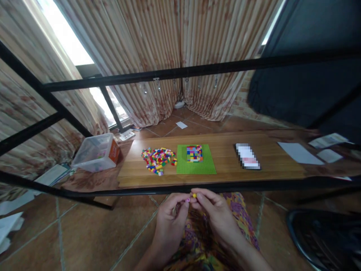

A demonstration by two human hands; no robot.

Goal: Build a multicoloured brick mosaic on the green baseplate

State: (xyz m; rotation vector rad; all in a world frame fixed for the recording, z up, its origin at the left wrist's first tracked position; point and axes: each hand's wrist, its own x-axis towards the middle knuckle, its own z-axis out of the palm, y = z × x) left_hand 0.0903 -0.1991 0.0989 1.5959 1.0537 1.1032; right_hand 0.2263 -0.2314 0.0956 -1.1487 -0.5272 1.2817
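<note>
above the patterned lap point(239, 207), just off the near edge of the wooden tabletop point(270, 162), the left hand point(170, 216) is pinching a tiny pink piece point(187, 200) and the right hand point(216, 210) is gripping a yellow piece point(194, 195), fingertips closed on both; whether the two are touching, i am not able to say. beyond them, a multicoloured brick patch point(194, 154) is sitting on the green baseplate point(197, 169), with loose bricks point(158, 160) lying to its left. because fingertips are covering so much of such small parts, a slip could be sending one onto the lap or the tiled floor point(113, 226).
</note>
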